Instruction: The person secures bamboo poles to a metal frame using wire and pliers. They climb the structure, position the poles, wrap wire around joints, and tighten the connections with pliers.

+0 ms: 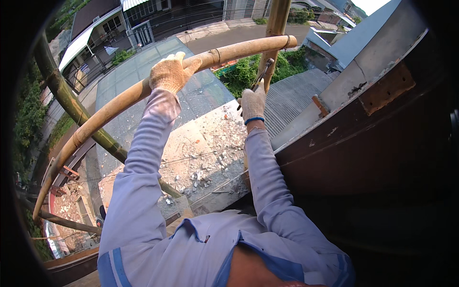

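Note:
A long bamboo pole [114, 99] runs crosswise in front of me, bent by the lens, from the lower left to the upper right. My left hand [169, 72], in a knitted work glove, is closed around it left of centre. The pole's right end crosses an upright bamboo post [278, 19], and a thin dark band circles the pole there. Just below that crossing, my gloved right hand [253, 102] grips dark metal pliers [263, 74]. Their head points up beside the post, under the pole. Part of the handles is hidden in my palm.
A slanting green bamboo pole [71, 103] stands at the left. Far below lie a slab strewn with rubble [203, 162] and a corrugated grey roof [296, 103]. A wall with a dark beam [334, 138] and rusty plate [388, 88] rises close on my right. Cables cross the street.

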